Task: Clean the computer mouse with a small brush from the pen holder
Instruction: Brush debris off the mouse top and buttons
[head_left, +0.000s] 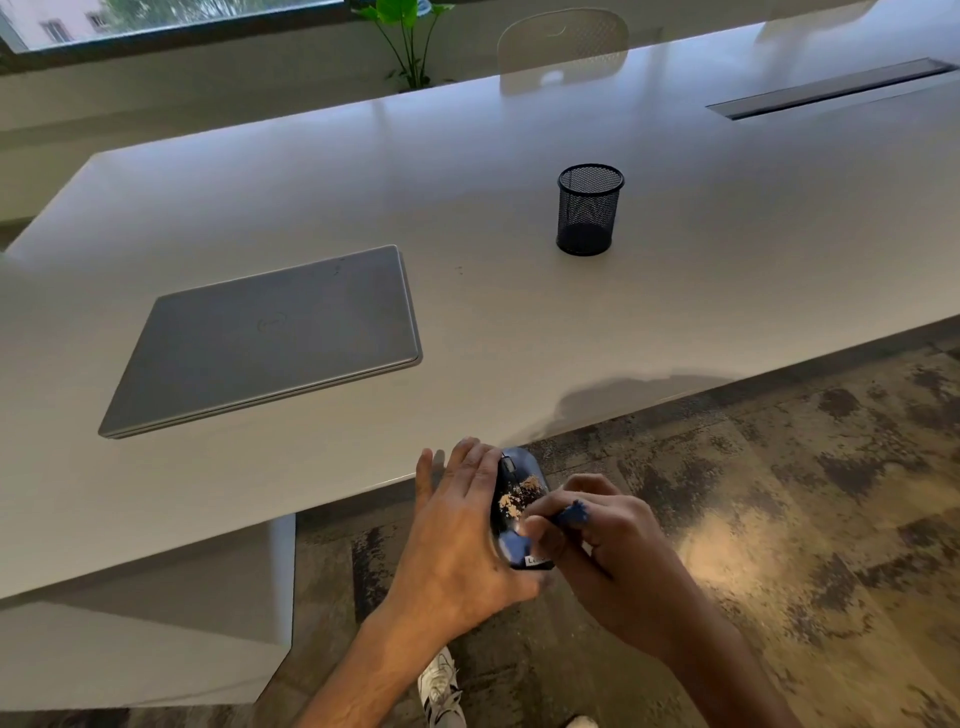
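Note:
A dark blue computer mouse (519, 491) with pale crumbs on its top is held off the table's front edge, over the floor. My left hand (462, 540) grips it from the left side. My right hand (613, 551) holds a small blue brush (571, 514), blurred, with its blue head (514, 545) against the mouse's rear. The black mesh pen holder (589, 210) stands upright farther back on the white table (519, 322) and looks empty.
A closed grey laptop (270, 338) lies on the table to the left. A cable slot (831, 88) runs at the far right. A white chair (563, 49) and a green plant (405, 36) stand behind the table. Patterned carpet and my shoe (441, 686) are below.

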